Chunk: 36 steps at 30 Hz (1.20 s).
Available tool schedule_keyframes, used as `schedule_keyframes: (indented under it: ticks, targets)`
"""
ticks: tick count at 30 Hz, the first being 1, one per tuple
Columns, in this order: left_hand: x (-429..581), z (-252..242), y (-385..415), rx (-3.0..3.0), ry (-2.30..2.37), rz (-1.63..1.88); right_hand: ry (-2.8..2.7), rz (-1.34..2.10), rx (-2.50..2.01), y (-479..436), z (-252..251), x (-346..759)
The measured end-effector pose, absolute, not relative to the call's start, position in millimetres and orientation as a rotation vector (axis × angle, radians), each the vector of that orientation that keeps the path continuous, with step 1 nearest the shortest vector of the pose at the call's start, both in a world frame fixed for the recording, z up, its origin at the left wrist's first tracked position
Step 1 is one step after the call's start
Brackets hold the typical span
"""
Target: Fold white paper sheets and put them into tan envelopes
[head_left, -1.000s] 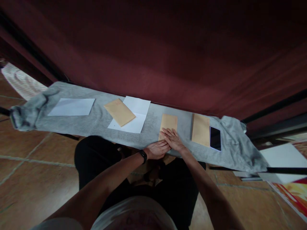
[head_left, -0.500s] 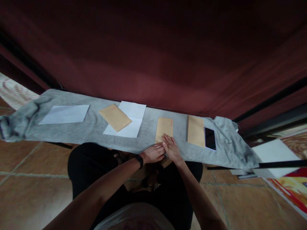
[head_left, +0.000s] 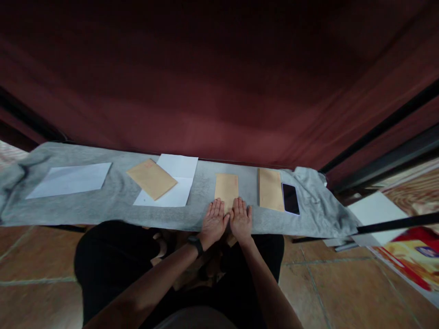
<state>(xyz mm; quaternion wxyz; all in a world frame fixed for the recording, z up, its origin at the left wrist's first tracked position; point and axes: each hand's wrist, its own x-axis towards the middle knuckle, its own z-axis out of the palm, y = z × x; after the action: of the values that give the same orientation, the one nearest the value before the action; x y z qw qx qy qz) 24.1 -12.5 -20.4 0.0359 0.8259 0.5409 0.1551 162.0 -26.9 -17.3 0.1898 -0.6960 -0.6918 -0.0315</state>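
Observation:
A brown paper envelope lies upright in front of me on the grey cloth, its lower end partly covered by my hands. My left hand rests flat on its lower left corner, fingers stretched out and pointing away from me. Beside it, my right hand lies flat over the lower right corner, also with fingers extended. The thumbs nearly meet between them. Neither hand grips anything. A dark band is on my left wrist.
Left of the hands, another brown envelope overlaps a creased white sheet. Farther left lies a white sheet. To the right are more brown envelopes and a phone. The grey cloth covers a narrow bench against a dark red wall.
My hands were overlapping at the envelope's lower edge. They have parted and now lie side by side with fingers pointing forward. The view has shifted slightly.

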Motion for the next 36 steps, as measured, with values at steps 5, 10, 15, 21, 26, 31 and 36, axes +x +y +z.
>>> schedule_keyframes:
  ticks: [5,10,15,21,26,31,36]
  targets:
    - [40.0,-9.2,25.5,2.599,1.472,0.282,-1.897,-0.106,-1.931,-26.4,-20.4,161.5]
    - [51.6,-9.4,57.6,2.666,1.371,0.322,-1.862,-0.098,-1.932,-24.9,-23.3,162.1]
    - [67.3,-10.0,79.7,2.619,1.418,0.322,-1.835,-0.099,-1.914,-25.8,-23.9,162.9]
    - [80.4,-5.0,100.6,2.572,1.449,0.276,-1.821,-0.058,-1.808,-29.9,-24.7,167.8]
    - [77.7,-6.6,98.6,2.615,1.403,0.295,-1.716,0.001,-1.746,-28.7,-27.4,171.6]
    - [73.4,-10.8,87.5,2.673,1.338,0.355,-1.520,0.072,-1.720,-26.4,-27.1,172.3]
    - [70.7,-14.1,74.5,2.719,1.272,0.375,-1.435,0.130,-1.657,-26.0,-24.9,172.7]
